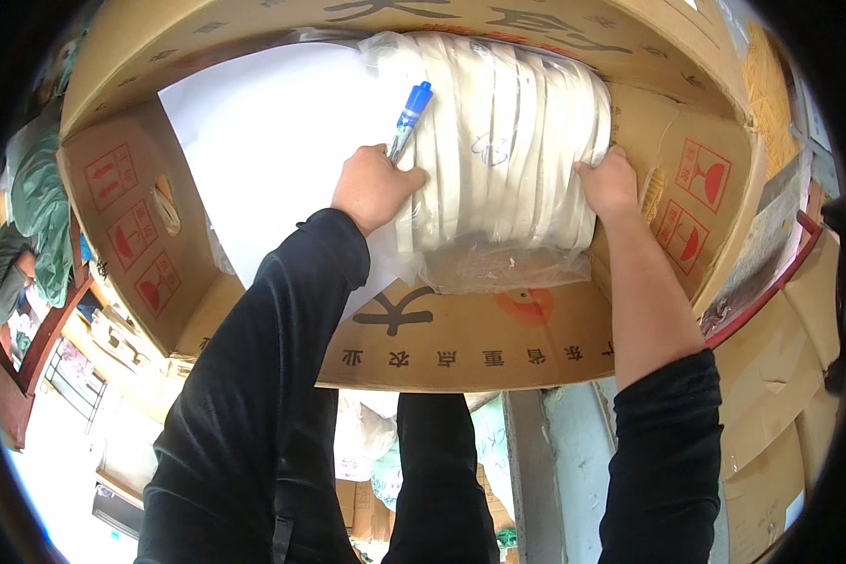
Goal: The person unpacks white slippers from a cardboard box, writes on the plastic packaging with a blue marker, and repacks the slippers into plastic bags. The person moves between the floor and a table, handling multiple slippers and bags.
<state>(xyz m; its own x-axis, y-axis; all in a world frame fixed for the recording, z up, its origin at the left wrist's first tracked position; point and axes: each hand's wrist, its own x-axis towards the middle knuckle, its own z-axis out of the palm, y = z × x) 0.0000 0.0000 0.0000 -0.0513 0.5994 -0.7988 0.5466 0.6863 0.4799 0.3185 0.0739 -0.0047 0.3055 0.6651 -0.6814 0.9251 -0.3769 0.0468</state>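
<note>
While the left hand (376,186) is curled around a blue-capped pen (412,115), its thumb lies against the near left end of a bundle (498,108) of cream-white pads. Its other fingers are mostly hidden; cannot tell whether they also grip the bundle or the paper. Right hand (611,183) grasps the bundle's right end, thumb on the front, fingers around the side.

Bundle sits inside a big cardboard box (432,362), right of middle, toward the far wall. Pads are packed side by side, edges rounded, in a clear plastic bag (508,268) whose loose, crumpled part spreads toward the near wall. Pen scrawl on the plastic.

Handling, by judgement: pads look soft and springy, light for their bulk, unlikely to break. Plastic probably slippery, and the row may sag in the middle. Best hold: both ends, palms pressing inward, fingers low; the loose plastic alone would likely stretch or tear.

White paper (263,132) lies left of the bundle, partly behind the left hand; thin, easily creased. Farther out: green cloth (42,211) at left, flattened cartons (780,376) at right.
</note>
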